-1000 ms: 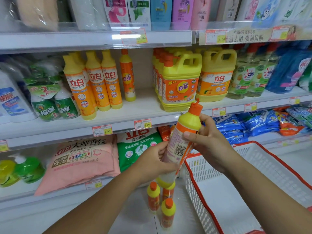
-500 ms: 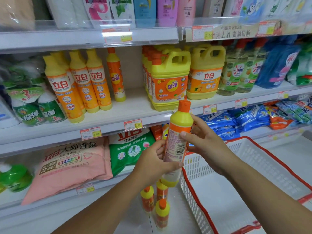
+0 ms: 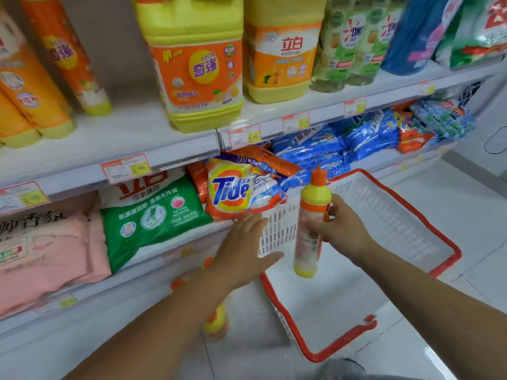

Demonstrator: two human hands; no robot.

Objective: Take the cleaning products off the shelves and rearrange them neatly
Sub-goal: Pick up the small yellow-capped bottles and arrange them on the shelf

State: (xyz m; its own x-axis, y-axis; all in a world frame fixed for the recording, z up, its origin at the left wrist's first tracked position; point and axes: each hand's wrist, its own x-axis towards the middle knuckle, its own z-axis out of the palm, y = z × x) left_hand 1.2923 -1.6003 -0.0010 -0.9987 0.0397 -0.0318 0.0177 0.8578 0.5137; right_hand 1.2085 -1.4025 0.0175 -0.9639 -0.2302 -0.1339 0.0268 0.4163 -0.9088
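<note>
Over the left side of the white basket [image 3: 279, 226] with the red rim, the right hand [image 3: 345, 231] holds a small dish soap bottle [image 3: 312, 207]. Its fingers and thumb curl round the middle of the bottle. The bottle stands almost straight up, with its orange cap on top and its yellow bottom hanging in the air above the inside of the basket.

The left hand [image 3: 244, 250] is flat, with its fingers straight, and it holds nothing. It is just beside the left wall of the basket, in front of the low shelf. I cannot tell if it touches the basket.

Under the left arm, another little yellow and orange bottle [image 3: 216, 325] stands on the floor. It is blurry and partly hidden.

On the low shelf lie soft bags: a pink bag [image 3: 46, 250], a green bag [image 3: 156, 218], an orange Tide bag [image 3: 236, 190] and blue bags [image 3: 329, 149]. On the shelf above stand a big yellow jug [image 3: 197, 69] with an orange label, a second jug [image 3: 279, 56] just beside it, and tall orange bottles [image 3: 27, 86] at the left. Price tags [image 3: 126, 168] stick to the shelf edges.
</note>
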